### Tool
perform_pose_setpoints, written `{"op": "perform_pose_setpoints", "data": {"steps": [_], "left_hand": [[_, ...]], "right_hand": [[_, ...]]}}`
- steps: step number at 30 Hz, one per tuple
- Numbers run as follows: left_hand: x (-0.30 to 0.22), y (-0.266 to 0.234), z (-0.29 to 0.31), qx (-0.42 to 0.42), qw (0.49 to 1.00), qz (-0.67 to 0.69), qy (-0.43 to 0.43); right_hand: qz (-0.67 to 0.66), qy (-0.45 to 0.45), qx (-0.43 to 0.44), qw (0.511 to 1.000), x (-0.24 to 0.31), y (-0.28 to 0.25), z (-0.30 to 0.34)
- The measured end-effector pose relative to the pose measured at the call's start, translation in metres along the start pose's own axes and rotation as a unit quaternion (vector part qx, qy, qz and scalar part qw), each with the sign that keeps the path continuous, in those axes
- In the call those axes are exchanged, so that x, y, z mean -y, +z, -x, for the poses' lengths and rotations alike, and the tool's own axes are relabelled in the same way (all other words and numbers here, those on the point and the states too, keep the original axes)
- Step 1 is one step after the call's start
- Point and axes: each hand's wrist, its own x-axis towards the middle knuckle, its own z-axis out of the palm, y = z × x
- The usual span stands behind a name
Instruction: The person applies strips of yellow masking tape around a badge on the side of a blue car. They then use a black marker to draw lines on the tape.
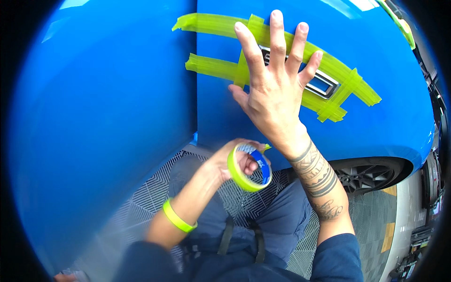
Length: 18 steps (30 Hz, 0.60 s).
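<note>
My right hand [277, 89] lies with fingers spread over a chrome-edged emblem or trim piece [324, 84] on a blue car panel [376, 131]. Its fingertips touch the yellow-green masking tape [216, 24] that frames the piece; the palm hides much of the middle. The frame's lower strip [213, 67] also ends near the panel gap on the left. Below, my left hand [224, 157] has its fingers through a roll of masking tape [238, 176] with a blue inner core, a short tape end sticking out on the right. A second yellow-green ring [177, 217] circles my left forearm.
A large blue door panel [103, 94] fills the left, past a dark gap. At lower right sits a dark wheel [364, 175]. More green tape [405, 30] edges the upper right. My knees are above a patterned grey floor [371, 221]; part of a foot [66, 276] shows lower left.
</note>
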Motion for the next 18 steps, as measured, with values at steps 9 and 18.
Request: {"op": "perform_pose_setpoints", "data": {"steps": [9,18], "left_hand": [[-0.008,0.058,0.070,-0.109,0.872,-0.350,0.325],[0.016,0.047,0.073,-0.219,0.829,-0.338,0.389]], "right_hand": [[-0.426,0.102,0.097,0.894,-0.012,-0.040,0.046],[-0.449,0.042,0.067,0.890,0.016,-0.021,0.071]]}}
